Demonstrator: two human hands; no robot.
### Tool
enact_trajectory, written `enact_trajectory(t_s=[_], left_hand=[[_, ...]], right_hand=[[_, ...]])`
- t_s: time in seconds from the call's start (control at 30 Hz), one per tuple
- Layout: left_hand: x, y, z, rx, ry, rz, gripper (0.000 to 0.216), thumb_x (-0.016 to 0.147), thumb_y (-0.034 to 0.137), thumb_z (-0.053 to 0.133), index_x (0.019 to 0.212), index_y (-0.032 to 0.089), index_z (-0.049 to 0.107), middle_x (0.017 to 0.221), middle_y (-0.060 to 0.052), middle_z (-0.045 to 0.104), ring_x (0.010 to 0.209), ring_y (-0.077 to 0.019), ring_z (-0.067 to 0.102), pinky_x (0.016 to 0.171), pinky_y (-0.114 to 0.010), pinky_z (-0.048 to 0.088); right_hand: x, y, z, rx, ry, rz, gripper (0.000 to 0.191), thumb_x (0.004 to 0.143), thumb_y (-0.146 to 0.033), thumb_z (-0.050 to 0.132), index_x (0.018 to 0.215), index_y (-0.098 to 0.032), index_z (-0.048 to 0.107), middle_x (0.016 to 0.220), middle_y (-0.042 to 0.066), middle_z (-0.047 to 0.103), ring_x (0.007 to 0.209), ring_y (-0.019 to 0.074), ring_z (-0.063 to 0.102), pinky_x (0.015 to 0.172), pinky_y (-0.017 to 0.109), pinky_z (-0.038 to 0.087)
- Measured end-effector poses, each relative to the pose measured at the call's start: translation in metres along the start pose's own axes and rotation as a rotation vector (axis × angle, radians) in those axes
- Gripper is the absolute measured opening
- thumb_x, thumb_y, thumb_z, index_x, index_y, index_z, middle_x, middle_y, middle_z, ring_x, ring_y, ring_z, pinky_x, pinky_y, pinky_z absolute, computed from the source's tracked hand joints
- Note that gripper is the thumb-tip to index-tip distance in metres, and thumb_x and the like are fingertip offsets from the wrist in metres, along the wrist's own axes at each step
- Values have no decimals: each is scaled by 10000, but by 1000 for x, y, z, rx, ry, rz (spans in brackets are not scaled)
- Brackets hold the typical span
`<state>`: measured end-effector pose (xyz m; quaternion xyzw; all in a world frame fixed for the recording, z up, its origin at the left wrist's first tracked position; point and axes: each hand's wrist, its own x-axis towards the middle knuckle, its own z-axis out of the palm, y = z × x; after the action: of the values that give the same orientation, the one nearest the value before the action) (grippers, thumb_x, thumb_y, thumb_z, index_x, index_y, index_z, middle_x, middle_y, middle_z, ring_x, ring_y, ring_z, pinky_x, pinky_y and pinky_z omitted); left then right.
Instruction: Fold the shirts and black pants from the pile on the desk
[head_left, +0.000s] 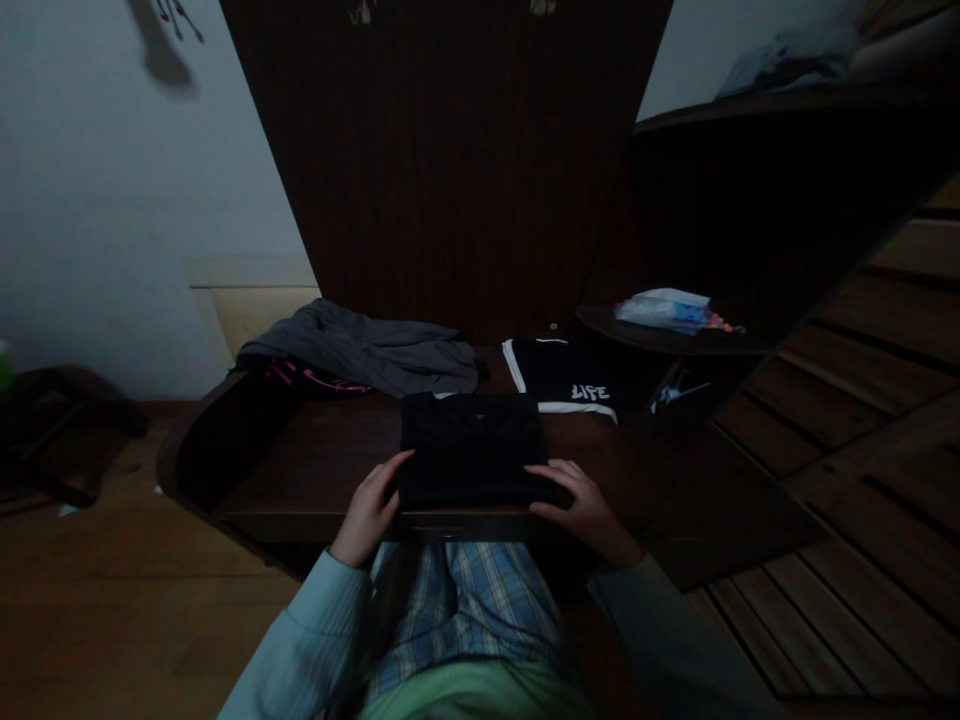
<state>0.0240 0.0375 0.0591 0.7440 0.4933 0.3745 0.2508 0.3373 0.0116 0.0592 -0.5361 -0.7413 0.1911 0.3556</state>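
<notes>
A folded black garment (472,450) with a small light mark near its top lies flat at the front of the dark wooden bench (300,470). At its left edge is my left hand (371,510), fingertips touching the cloth and thumb held apart. My right hand (577,505) rests on the right edge, its fingers stretched over the cloth and the thumb lower down. Neither hand visibly grips the cloth. Behind to the right lies a folded black garment with white trim and white lettering (562,380). A crumpled grey garment (367,345) covers a dark one with pink print (322,380).
A small rounded shelf (675,342) at the right holds a white and blue packet (664,308). Above it, a higher shelf (787,100) carries cloth. The bench has a raised curved left end (184,440). Slatted wooden doors (862,400) stand at the right.
</notes>
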Motion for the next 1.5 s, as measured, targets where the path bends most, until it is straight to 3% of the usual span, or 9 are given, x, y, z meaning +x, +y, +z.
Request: enact_trajectory(t_s=[0.1,0.33,0.47,0.57,0.63,0.73,0.9,1.27,1.5], left_hand=[[-2,-3,5,3,80,-30,366,710,190,448,1076,192,450,1034,-79,585,979,-195,560,849,-336,438],[-3,0,5,-46,215,-106,139,708,252,472,805,213,380,807,-22,582,767,-162,591,674,-266,460],[-2,3,3,13,194,-22,95,721,241,444,641,206,408,777,-36,587,773,-170,567,700,-284,451],[-4,0,1,14,199,27,124,730,230,433,636,195,505,867,-69,611,857,-198,567,784,-333,447],[-7,-3,-1,4,163,27,155,732,223,432,708,195,582,943,-80,620,928,-213,557,848,-366,432],[-11,-3,-8,-19,23,23,228,723,219,447,844,201,640,1034,-82,615,1034,-228,516,929,-399,388],[-10,2,-14,-48,-163,-47,246,727,324,529,883,198,671,1124,-92,572,1100,-238,472,979,-410,342],[-4,-5,-5,-139,18,-182,202,637,364,631,629,167,676,931,-105,636,945,-240,559,876,-389,415],[-2,-7,-8,-207,125,-232,250,546,375,680,498,156,571,790,-78,649,773,-197,604,759,-317,458]], right_hand=[[0,2,1,-48,-29,-17,414,583,-345,706,978,-260,613,1005,52,572,1003,244,491,850,377,407],[0,3,1,90,56,11,171,680,-293,618,831,-215,602,885,44,610,890,206,549,806,345,426],[-1,5,5,128,155,68,139,674,-283,607,794,-214,609,837,35,623,833,201,568,771,343,445],[-2,7,4,197,175,114,274,661,-280,617,925,-214,589,890,39,629,848,198,578,789,346,457],[-2,6,0,262,114,125,370,669,-274,613,1028,-210,551,946,44,630,883,193,584,815,339,459],[-3,3,-7,339,-21,124,367,713,-263,567,1074,-203,527,987,46,632,927,184,584,835,321,457],[-2,5,-9,331,-46,170,319,699,-270,577,1009,-196,557,769,12,645,775,174,608,740,306,476],[3,12,-1,405,66,277,331,565,-272,668,871,-182,579,518,-63,505,516,116,506,524,235,403],[3,14,2,454,107,312,351,525,-261,698,835,-170,560,515,-59,514,501,106,486,508,225,366]])
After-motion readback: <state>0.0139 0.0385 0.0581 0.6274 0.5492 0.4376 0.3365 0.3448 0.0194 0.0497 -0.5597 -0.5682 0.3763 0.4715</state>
